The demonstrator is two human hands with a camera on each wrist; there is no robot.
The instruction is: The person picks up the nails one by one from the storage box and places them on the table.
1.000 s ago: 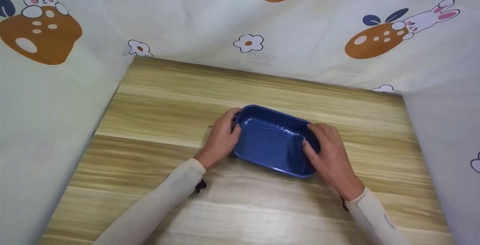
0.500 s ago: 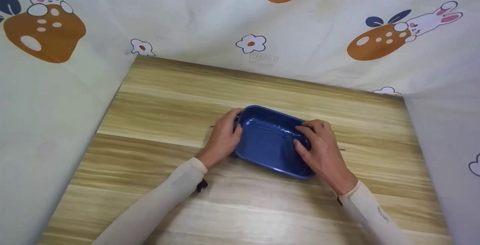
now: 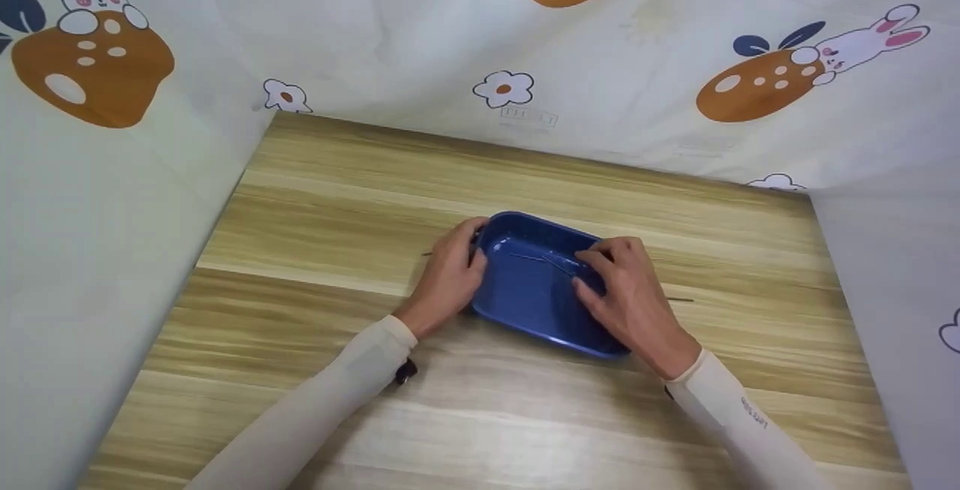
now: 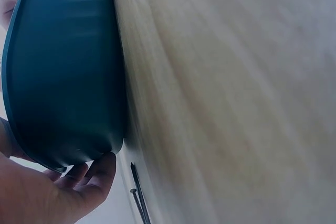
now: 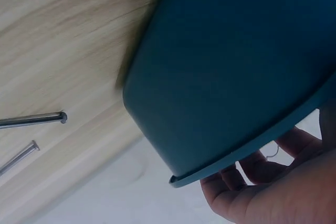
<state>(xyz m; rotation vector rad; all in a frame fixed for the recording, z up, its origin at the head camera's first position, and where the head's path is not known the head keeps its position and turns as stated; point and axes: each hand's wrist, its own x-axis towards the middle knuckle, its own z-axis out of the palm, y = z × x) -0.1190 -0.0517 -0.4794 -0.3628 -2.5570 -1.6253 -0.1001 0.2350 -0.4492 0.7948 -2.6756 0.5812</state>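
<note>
Blue tray (image 3: 525,299) sits on the wood-look table (image 3: 300,231), roughly mid-table, slightly skewed in the head view. Left hand (image 3: 444,272) grips its left end: thumb at the rim, fingers round the outside wall. Right hand (image 3: 634,295) is over the right end, fingers bent and reaching into the tray, thumb and forefinger apart with a gap between. Can't tell if either touches anything in there.

Inside the tray: two thin rods (image 3: 557,266), end to end at an angle, close to the far wall. The right thumb tip is just beside the near end of one.

Outside the tray: left wrist view has two nails (image 4: 135,174) on the table near the left fingers, close together. Right wrist view has another pair of nails (image 5: 31,120) on the table, apart from the tray wall.

Both arms in pale sleeves (image 3: 330,392). Printed cloth (image 3: 405,47) behind the table: flowers, rabbits, orange shapes.
</note>
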